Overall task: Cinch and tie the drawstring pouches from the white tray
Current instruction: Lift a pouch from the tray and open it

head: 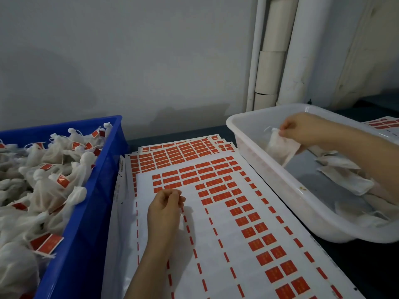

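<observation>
We are at the fetch: our right hand (302,129) pinches a pouch (282,147) by its neck over the white tray (254,156); our left hand (166,209) hovers clenched, seemingly empty. Next, probably, both pull the drawstring

- White tray (269,169): translucent plastic, smooth, faint sheen.
- Pouch (281,147): thin off-white cloth, matt, gauzy.
- Blue crate (86,223): opaque plastic, smooth.
- Label sheets (216,244): white paper backing, red labels, matt.
</observation>
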Tool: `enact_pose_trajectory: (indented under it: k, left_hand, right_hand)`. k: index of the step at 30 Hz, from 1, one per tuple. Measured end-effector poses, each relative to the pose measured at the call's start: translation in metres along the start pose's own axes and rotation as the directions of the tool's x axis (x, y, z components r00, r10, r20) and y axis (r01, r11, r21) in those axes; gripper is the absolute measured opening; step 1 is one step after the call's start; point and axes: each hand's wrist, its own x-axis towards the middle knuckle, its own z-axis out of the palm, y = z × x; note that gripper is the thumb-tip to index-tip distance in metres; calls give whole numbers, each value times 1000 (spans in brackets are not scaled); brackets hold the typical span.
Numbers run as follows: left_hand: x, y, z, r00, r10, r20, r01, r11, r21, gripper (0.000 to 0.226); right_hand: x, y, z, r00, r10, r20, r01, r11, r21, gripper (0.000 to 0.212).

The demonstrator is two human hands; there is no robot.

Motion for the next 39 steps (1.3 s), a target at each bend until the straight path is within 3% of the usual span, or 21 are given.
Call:
enact_pose_trajectory:
  k: [6,9,12,16,18,23,27,31,35,39]
  left_hand:
    - [-4,5,0,999,33,-8,-33,999,-35,16]
    - [-12,11,0,995,103,-12,-103,993,-56,18]
    - [-21,19,-2,978,203,52,-197,976,-91,39]
    - [-30,21,-1,909,357,214,-351,934,-68,59]
    - [-28,18,2,897,371,242,-363,928,-78,54]
    - [-20,7,3,937,313,155,-311,950,-37,30]
    - [-18,7,6,958,262,120,-255,964,-72,15]
    - [-17,11,3,986,164,7,-163,980,-112,19]
    - [-17,13,-2,995,103,-7,-103,986,-133,26]
    - [-16,12,0,995,93,39,-84,980,-179,6]
  right_hand:
    - [-38,-71,-7,968,-240,-79,252,942,220,9]
    - [-59,-90,19,957,-288,-34,279,885,374,15]
    - [-73,-92,65,944,-311,108,213,828,519,19]
    - [-82,-82,131,935,-223,278,-61,669,740,12]
    - [-83,-75,153,931,-188,312,-145,594,791,10]
    - [-80,-56,173,942,-145,304,-211,448,869,15]
    - [-76,-43,175,958,-155,240,-125,529,839,34]
    - [-72,-35,180,984,-129,120,-10,638,770,27]
    - [-72,-36,182,986,-135,101,13,658,753,22]
    - [-77,-39,184,969,-198,145,33,691,722,20]
